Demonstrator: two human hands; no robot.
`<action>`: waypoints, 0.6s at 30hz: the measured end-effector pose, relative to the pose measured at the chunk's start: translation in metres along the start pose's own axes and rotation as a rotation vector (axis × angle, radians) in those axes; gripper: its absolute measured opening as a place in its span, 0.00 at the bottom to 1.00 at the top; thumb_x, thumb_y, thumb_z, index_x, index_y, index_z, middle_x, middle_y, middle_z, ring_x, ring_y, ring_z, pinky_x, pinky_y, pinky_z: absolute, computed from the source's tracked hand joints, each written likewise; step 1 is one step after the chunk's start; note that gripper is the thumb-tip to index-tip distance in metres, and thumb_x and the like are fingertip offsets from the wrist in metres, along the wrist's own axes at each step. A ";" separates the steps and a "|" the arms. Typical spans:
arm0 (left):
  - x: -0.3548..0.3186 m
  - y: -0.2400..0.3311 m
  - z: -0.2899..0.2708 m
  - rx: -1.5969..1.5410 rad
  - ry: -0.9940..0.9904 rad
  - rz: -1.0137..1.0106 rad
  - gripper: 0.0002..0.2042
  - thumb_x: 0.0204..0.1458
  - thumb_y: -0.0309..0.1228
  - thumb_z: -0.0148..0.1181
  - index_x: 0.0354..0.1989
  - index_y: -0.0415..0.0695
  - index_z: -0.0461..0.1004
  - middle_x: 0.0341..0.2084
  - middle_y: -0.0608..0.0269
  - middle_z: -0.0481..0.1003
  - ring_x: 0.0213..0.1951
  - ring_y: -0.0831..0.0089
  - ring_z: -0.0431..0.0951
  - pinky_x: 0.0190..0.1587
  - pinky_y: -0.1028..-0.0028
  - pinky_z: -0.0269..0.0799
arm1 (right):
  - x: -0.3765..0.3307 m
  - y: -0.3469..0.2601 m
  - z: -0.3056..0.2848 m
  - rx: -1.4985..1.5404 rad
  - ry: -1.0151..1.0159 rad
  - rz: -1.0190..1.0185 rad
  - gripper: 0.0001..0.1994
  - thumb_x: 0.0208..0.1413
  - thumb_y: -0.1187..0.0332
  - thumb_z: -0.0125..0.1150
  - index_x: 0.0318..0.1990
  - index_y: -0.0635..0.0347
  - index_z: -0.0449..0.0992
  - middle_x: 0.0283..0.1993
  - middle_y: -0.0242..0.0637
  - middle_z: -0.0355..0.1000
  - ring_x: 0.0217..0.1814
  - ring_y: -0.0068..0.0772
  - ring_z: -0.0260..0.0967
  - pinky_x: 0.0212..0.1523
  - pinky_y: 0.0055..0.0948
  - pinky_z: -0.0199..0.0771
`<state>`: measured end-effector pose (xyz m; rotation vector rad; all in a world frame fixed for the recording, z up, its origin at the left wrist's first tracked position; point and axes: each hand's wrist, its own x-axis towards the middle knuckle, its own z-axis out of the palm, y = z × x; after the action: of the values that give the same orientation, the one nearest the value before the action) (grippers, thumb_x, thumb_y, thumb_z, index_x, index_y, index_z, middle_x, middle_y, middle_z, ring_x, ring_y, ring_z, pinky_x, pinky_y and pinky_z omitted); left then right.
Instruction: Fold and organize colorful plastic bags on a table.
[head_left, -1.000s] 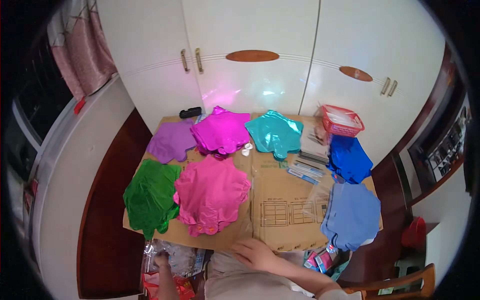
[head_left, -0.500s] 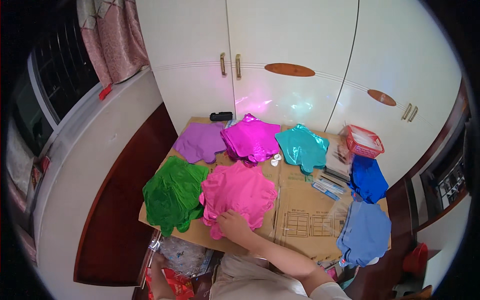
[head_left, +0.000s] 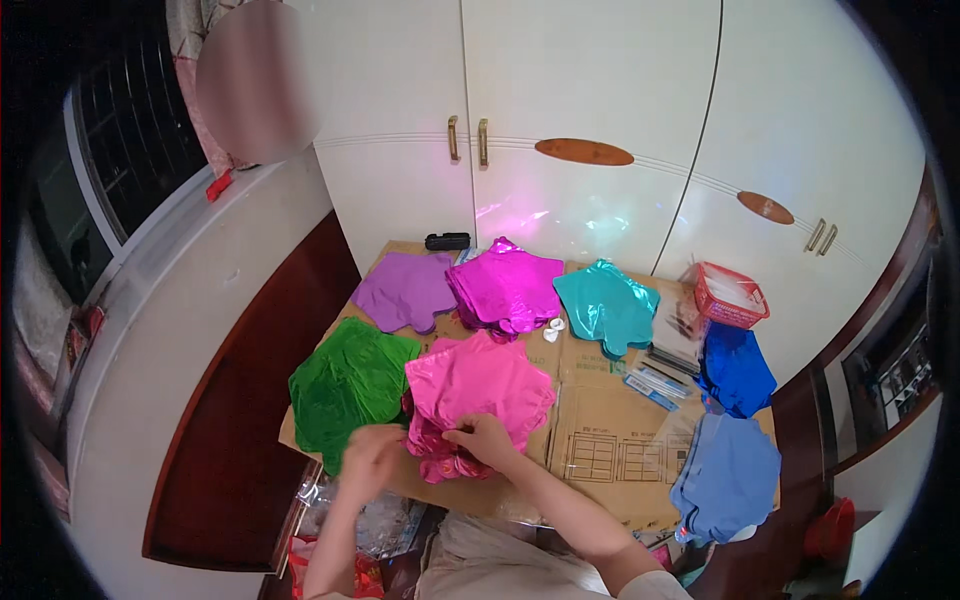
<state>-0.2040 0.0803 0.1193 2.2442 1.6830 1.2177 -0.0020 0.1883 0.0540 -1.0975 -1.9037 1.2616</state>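
A stack of flat pink star-shaped foil balloons (head_left: 485,385) lies at the near middle of the cardboard-covered table. My right hand (head_left: 487,441) pinches the lower part of the top one, with its near edge lifted and folded back so that darker, shiny pink layers show beneath. My left hand (head_left: 370,460) is over the table's near edge, between the pink stack and a green stack of foil balloons (head_left: 350,385). Motion blurs its fingers, so what they hold, if anything, cannot be made out.
Purple (head_left: 405,290), magenta (head_left: 508,285) and teal balloon stacks (head_left: 607,303) line the back; dark blue (head_left: 737,368) and light blue stacks (head_left: 728,475) lie right. A red basket (head_left: 730,295), slim packets (head_left: 655,385) and a black case (head_left: 447,241) are nearby. Clear plastic (head_left: 385,520) sits below.
My left hand has risen from below the table's near edge to beside the pink stack. My right hand has shifted slightly right, and the top pink balloon's near edge is now lifted.
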 end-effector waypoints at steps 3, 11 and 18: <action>0.021 -0.015 0.050 0.069 -0.366 0.130 0.09 0.50 0.31 0.55 0.38 0.42 0.75 0.38 0.56 0.77 0.43 0.57 0.75 0.48 0.63 0.68 | 0.009 0.032 0.002 0.139 0.004 -0.036 0.14 0.50 0.61 0.65 0.32 0.66 0.76 0.24 0.40 0.72 0.26 0.27 0.69 0.30 0.30 0.67; 0.041 -0.007 0.075 0.524 -0.539 0.089 0.35 0.44 0.55 0.59 0.54 0.40 0.67 0.53 0.43 0.67 0.53 0.49 0.65 0.54 0.53 0.60 | 0.009 0.026 -0.016 0.986 -0.015 0.333 0.13 0.56 0.67 0.58 0.48 0.57 0.71 0.40 0.30 0.72 0.40 0.22 0.68 0.39 0.26 0.70; 0.049 -0.018 0.091 0.556 -0.638 0.018 0.51 0.33 0.71 0.56 0.60 0.42 0.60 0.61 0.30 0.52 0.64 0.34 0.48 0.64 0.43 0.42 | 0.006 0.000 -0.091 1.451 0.089 0.193 0.19 0.59 0.66 0.53 0.57 0.54 0.64 0.49 0.33 0.71 0.49 0.32 0.71 0.51 0.37 0.73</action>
<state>-0.1570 0.1627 0.0752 2.5268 1.8430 -0.0374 0.0696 0.2328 0.0880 -0.4665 -0.4125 2.0399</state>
